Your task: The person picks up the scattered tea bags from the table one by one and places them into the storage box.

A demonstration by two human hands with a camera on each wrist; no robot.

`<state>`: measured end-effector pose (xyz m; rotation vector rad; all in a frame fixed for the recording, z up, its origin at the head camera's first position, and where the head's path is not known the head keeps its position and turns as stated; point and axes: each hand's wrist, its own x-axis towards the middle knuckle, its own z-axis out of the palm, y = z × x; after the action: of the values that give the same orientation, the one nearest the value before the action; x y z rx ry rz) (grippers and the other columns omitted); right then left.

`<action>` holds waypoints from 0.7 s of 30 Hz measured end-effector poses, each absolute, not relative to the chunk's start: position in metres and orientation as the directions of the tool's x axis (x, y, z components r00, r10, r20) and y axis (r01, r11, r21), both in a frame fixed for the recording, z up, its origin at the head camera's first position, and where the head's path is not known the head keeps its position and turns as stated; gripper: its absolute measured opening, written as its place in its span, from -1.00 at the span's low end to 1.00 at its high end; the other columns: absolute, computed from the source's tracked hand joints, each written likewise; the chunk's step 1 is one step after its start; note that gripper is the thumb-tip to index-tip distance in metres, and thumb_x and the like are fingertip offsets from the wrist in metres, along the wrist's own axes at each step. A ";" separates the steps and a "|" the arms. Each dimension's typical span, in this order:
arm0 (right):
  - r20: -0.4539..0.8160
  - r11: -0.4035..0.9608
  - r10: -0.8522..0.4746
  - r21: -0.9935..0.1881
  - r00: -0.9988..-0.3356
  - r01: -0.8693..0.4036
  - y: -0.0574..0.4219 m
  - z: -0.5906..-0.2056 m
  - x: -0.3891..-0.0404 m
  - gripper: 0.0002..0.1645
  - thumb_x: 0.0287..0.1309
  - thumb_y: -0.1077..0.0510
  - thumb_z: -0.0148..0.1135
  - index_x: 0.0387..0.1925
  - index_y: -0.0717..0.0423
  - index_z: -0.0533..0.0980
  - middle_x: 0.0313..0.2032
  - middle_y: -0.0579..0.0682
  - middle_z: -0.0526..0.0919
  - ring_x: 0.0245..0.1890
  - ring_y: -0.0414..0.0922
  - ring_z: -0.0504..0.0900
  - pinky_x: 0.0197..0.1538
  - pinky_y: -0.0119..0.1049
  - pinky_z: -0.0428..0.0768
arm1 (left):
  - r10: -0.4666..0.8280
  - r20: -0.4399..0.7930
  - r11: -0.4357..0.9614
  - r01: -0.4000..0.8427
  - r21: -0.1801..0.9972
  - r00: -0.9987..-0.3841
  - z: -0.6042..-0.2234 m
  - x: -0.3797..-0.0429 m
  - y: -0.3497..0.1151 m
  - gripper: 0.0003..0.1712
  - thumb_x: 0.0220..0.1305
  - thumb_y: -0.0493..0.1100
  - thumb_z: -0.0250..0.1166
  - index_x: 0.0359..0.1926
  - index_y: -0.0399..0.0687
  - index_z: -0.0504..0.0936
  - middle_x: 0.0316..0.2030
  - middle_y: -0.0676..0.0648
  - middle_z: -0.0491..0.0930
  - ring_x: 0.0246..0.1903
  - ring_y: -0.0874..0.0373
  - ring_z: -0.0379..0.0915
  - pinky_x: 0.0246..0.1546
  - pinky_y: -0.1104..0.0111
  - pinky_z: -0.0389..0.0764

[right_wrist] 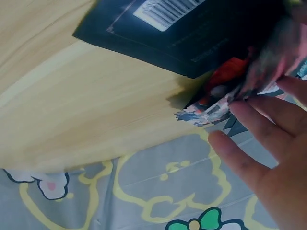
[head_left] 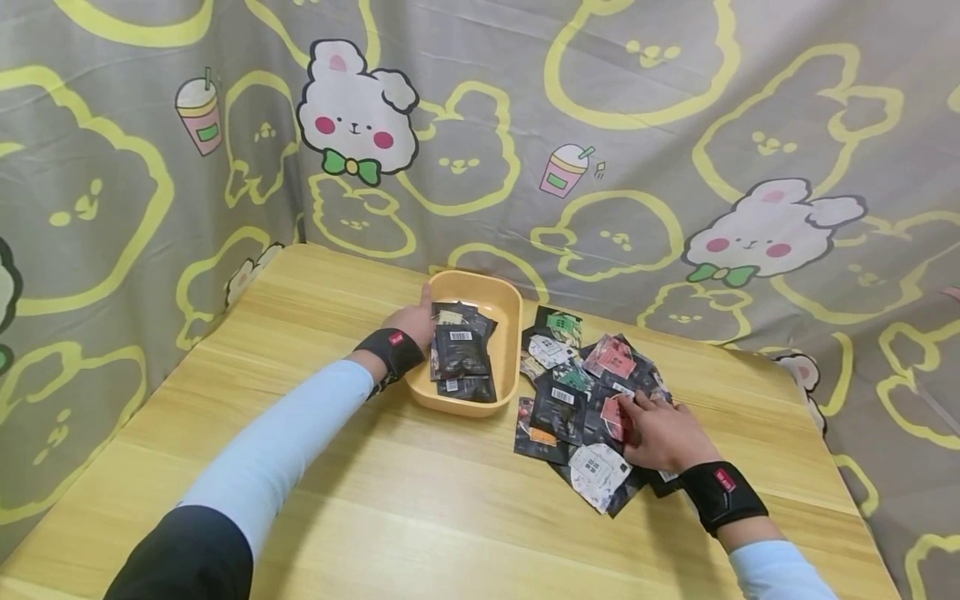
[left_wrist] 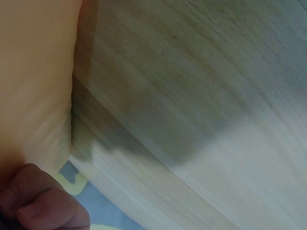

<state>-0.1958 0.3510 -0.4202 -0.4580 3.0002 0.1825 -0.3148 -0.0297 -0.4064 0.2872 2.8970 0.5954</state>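
My left hand [head_left: 412,326] grips the left side of a yellow-orange plastic tub [head_left: 512,350]. In the left wrist view its curled fingers [left_wrist: 53,206] lie against the tub's outer wall [left_wrist: 38,86]. Several black sachets [head_left: 461,350] lie stacked inside, the top one barcode side up. Over a loose heap of printed sachets to the right, my right hand [head_left: 670,435] pinches a red-labelled sachet [head_left: 613,417]. The right wrist view shows fingertips on the edge of that tilted, blurred sachet [right_wrist: 216,108]; the thumb is hidden. Beside it is a black barcoded sachet [right_wrist: 158,38].
Sachets with white [head_left: 599,473], green [head_left: 564,327] and orange [head_left: 542,436] labels overlap in the heap, close to the tub's right wall. A grey patterned curtain [head_left: 480,225] hangs along the back edge of the wooden table [head_left: 390,508].
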 end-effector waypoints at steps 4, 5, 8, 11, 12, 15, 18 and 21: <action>-0.052 0.932 -0.322 0.156 -0.945 -0.326 0.350 -0.424 -0.196 -0.27 -0.05 0.00 0.19 0.17 0.28 0.41 0.08 0.35 0.51 0.08 0.31 0.48 0.03 0.23 0.40 | 0.215 -0.130 0.899 0.144 0.414 -0.968 -0.406 -0.315 -0.030 -0.20 0.43 -0.11 -0.10 0.45 -0.26 -0.35 -0.23 -0.30 0.65 -0.33 -0.07 0.62 -0.32 0.19 0.58; -0.028 0.926 -0.338 0.170 -0.941 -0.337 0.350 -0.424 -0.196 -0.31 -0.03 0.02 0.20 0.14 0.29 0.44 0.04 0.34 0.54 0.03 0.29 0.51 0.01 0.20 0.43 | 0.214 -0.131 0.899 0.143 0.415 -0.968 -0.406 -0.315 -0.030 -0.19 0.42 -0.11 -0.09 0.45 -0.25 -0.35 -0.24 -0.29 0.65 -0.34 -0.07 0.62 -0.33 0.20 0.58; 0.071 0.904 -0.394 0.211 -0.916 -0.372 0.350 -0.427 -0.198 -0.49 -0.01 0.13 0.23 0.00 0.30 0.51 -0.18 0.25 0.64 -0.22 0.19 0.62 -0.16 0.09 0.53 | 0.215 -0.135 0.900 0.142 0.413 -0.967 -0.407 -0.315 -0.030 -0.19 0.42 -0.11 -0.08 0.45 -0.24 -0.35 -0.28 -0.28 0.65 -0.37 -0.05 0.61 -0.36 0.22 0.57; 0.190 0.892 -0.435 0.221 -0.880 -0.394 0.350 -0.427 -0.200 -0.66 -0.07 0.25 0.26 -0.19 0.32 0.54 -0.39 0.16 0.64 -0.44 0.09 0.62 -0.33 0.00 0.56 | 0.213 -0.137 0.901 0.140 0.411 -0.967 -0.407 -0.316 -0.030 -0.19 0.43 -0.11 -0.10 0.45 -0.23 -0.36 -0.27 -0.28 0.65 -0.37 -0.05 0.61 -0.36 0.22 0.57; 0.228 0.891 -0.442 0.220 -0.868 -0.396 0.350 -0.427 -0.201 -0.68 -0.09 0.27 0.26 -0.21 0.33 0.54 -0.42 0.16 0.63 -0.48 0.07 0.61 -0.36 -0.02 0.56 | 0.213 -0.138 0.901 0.140 0.410 -0.967 -0.407 -0.316 -0.030 -0.20 0.43 -0.11 -0.10 0.45 -0.23 -0.36 -0.27 -0.28 0.65 -0.37 -0.05 0.61 -0.35 0.22 0.57; 0.315 0.890 -0.453 0.212 -0.834 -0.403 0.350 -0.424 -0.205 -0.68 -0.14 0.32 0.28 -0.24 0.35 0.52 -0.48 0.14 0.60 -0.51 0.06 0.59 -0.40 -0.04 0.54 | 0.212 -0.137 0.900 0.139 0.412 -0.968 -0.408 -0.316 -0.030 -0.19 0.43 -0.10 -0.10 0.45 -0.23 -0.36 -0.26 -0.28 0.65 -0.35 -0.06 0.61 -0.34 0.22 0.57; 0.367 0.888 -0.459 0.212 -0.809 -0.408 0.347 -0.419 -0.209 -0.63 -0.15 0.33 0.29 -0.19 0.38 0.51 -0.48 0.14 0.59 -0.53 0.07 0.58 -0.43 -0.03 0.52 | 0.211 -0.138 0.897 0.136 0.421 -0.968 -0.409 -0.317 -0.031 -0.18 0.43 -0.09 -0.09 0.45 -0.23 -0.37 -0.26 -0.27 0.65 -0.35 -0.06 0.61 -0.33 0.21 0.57; 0.366 0.891 -0.453 0.210 -0.813 -0.402 0.339 -0.411 -0.213 -0.59 -0.10 0.31 0.30 -0.13 0.37 0.51 -0.37 0.19 0.64 -0.46 0.10 0.61 -0.36 -0.01 0.54 | 0.211 -0.138 0.897 0.136 0.420 -0.968 -0.410 -0.318 -0.031 -0.18 0.42 -0.09 -0.08 0.45 -0.23 -0.37 -0.27 -0.27 0.65 -0.35 -0.06 0.61 -0.32 0.20 0.57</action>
<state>-0.2131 0.3389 -0.4109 -0.8176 3.4564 0.2236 -0.3177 -0.0305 -0.4103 0.2663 2.8829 0.6191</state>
